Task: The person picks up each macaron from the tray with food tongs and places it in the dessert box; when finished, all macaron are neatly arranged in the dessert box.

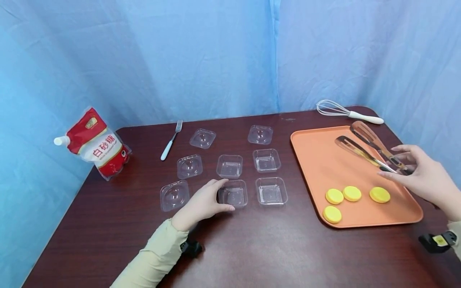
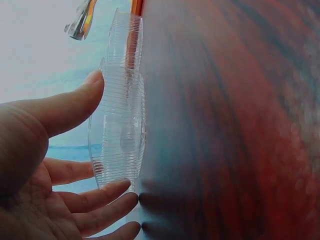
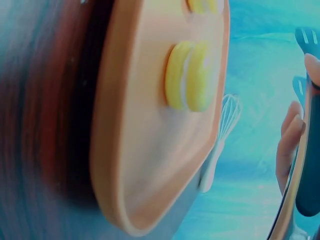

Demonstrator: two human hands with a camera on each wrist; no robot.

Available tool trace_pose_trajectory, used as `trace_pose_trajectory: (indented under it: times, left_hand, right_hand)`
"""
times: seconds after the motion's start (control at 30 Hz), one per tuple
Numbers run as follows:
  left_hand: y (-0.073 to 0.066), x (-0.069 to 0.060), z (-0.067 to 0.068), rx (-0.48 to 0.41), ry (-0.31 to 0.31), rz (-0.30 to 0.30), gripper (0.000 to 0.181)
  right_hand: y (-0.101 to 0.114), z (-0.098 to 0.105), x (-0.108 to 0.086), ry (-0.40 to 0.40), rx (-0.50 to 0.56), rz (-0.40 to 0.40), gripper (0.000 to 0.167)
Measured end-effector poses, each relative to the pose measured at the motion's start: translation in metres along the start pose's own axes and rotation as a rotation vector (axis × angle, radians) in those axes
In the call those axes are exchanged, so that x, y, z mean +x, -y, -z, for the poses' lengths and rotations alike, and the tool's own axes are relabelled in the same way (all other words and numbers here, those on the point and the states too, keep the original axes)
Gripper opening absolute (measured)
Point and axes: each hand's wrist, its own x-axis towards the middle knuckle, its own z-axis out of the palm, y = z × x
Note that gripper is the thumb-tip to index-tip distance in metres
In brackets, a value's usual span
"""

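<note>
In the head view my left hand (image 1: 207, 202) is at the near middle clear tub (image 1: 234, 193), thumb and fingers spread around its left side; the left wrist view shows the thumb and fingers (image 2: 102, 197) about the tub's wall (image 2: 117, 130). My right hand (image 1: 426, 176) holds a pair of tongs (image 1: 378, 150) above the right side of the orange tray (image 1: 324, 160), the tong ends parted with nothing between them. Several yellow macarons (image 1: 379, 195) lie on the tray's near part; one macaron (image 3: 189, 76) shows large in the right wrist view.
Other clear tubs (image 1: 271, 191) stand behind and right of the left hand. Several clear lids (image 1: 174, 195) lie left and behind. A fork (image 1: 171, 140), a red and white sugar pouch (image 1: 102, 144) at the far left, and a whisk (image 1: 349, 113) behind the tray.
</note>
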Motion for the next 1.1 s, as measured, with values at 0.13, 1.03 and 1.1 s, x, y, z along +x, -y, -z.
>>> trace_pose_trajectory:
  times: [0.13, 1.03, 1.1]
  left_hand:
    - [0.001, 0.0, -0.001, 0.003, -0.001, 0.002, 0.079]
    - [0.001, 0.0, 0.0, 0.002, -0.012, -0.006, 0.077]
    - [0.001, 0.0, 0.0, -0.003, -0.012, -0.006, 0.077]
  right_hand:
    - [0.004, 0.002, -0.003, 0.02, -0.018, 0.064, 0.063]
    - [0.003, 0.011, -0.013, 0.154, -0.1, 0.486, 0.052]
    - [0.004, 0.01, -0.013, 0.152, -0.132, 0.511, 0.053]
